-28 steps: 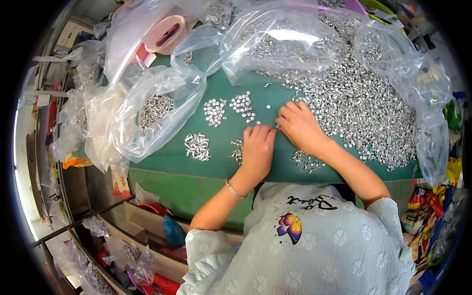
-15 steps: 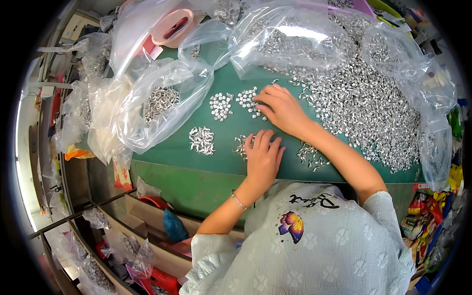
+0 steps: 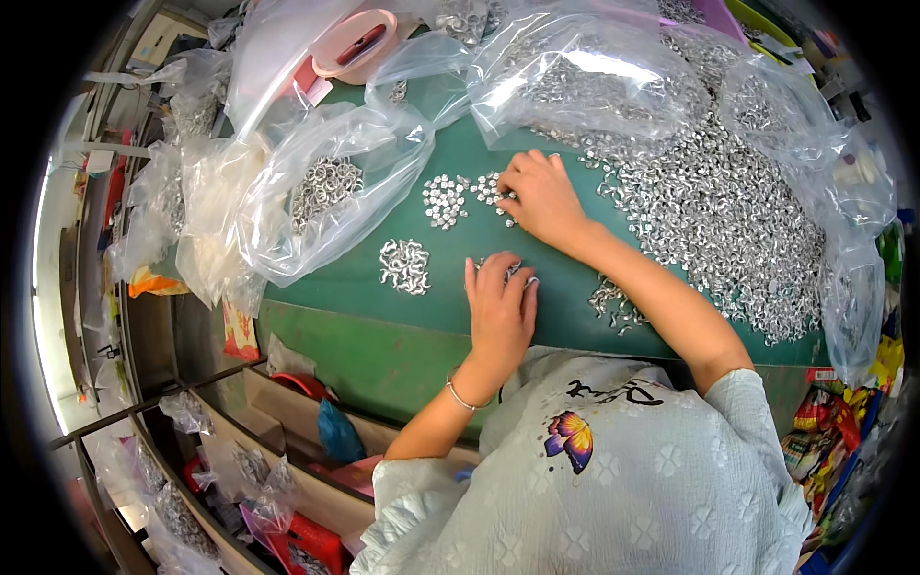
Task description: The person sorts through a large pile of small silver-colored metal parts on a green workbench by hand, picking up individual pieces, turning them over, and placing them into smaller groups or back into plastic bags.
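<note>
Left hand: this hand (image 3: 500, 299) has its fingers bent and a little apart over a small group of silvery curved metal pieces (image 3: 511, 269) at the near side; some pieces show between the fingers, but one cannot tell whether any is grasped.

Right hand: this hand (image 3: 546, 199) lies farther away, with the fingertips at the right edge of a small group of silvery, compact metal pieces (image 3: 488, 188); its grip is partly hidden, so one cannot tell if a piece is pinched.

Compact pieces, set apart: two groups lie side by side on the dark green flat tabletop (image 3: 565, 278), the other compact group (image 3: 445, 201) being just to the left and touched by no hand.

Curved pieces, set apart: one tidy heap of silvery curved pieces (image 3: 404, 266) lies at the near left, also untouched; the group under the left hand is to its right.

Done so far: four small groups appear to be portioned out, judging from their separate places.

Left over: the wide loose mound of silvery curved metal pieces (image 3: 738, 230) covers the right side, and a thin scatter of curved pieces (image 3: 613, 305) lies at its near left, beside the right forearm; by quantity, most seems not yet sorted.

Far left: an open clear plastic bag (image 3: 273, 235) contains silvery metal rings (image 3: 328, 187), apart from both hands.
</note>
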Available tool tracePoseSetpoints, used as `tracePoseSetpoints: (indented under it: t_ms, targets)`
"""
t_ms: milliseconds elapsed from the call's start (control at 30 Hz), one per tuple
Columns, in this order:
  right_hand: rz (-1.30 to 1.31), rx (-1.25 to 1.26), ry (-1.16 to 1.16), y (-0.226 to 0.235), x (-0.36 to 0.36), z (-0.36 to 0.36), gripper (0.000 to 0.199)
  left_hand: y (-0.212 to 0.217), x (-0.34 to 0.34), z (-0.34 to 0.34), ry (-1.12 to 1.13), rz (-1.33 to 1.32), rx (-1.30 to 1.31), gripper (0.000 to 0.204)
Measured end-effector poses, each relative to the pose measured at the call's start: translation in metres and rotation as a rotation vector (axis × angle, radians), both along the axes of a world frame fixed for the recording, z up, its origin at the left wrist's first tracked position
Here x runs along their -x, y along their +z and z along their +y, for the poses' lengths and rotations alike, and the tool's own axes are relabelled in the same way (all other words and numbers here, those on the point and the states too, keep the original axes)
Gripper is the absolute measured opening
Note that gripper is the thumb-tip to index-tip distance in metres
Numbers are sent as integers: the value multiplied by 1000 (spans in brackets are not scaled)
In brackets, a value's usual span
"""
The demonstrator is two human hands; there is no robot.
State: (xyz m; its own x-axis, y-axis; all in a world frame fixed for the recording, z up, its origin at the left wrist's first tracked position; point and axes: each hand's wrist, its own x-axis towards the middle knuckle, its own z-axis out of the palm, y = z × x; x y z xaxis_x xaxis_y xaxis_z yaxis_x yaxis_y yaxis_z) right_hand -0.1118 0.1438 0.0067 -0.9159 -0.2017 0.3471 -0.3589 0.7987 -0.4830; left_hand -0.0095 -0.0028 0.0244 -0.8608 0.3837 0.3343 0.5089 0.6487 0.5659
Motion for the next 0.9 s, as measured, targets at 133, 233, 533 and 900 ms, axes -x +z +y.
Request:
tracePoseSetpoints:
  t_ms: [133,233,533,900]
  targets:
    - [-102,83,14,0,1,8,12,-3,1,-13,81,2,-5,21]
    - [-30,159,-19,0,-1,11,10,-4,0,-17,111,0,-28,22]
    - [83,21,254,16,-20,-18,10,-6,4,-38,278,7,-126,32]
    - [-74,331,287,0,-11,-66,8,-10,11,-72,354,167,45,30]
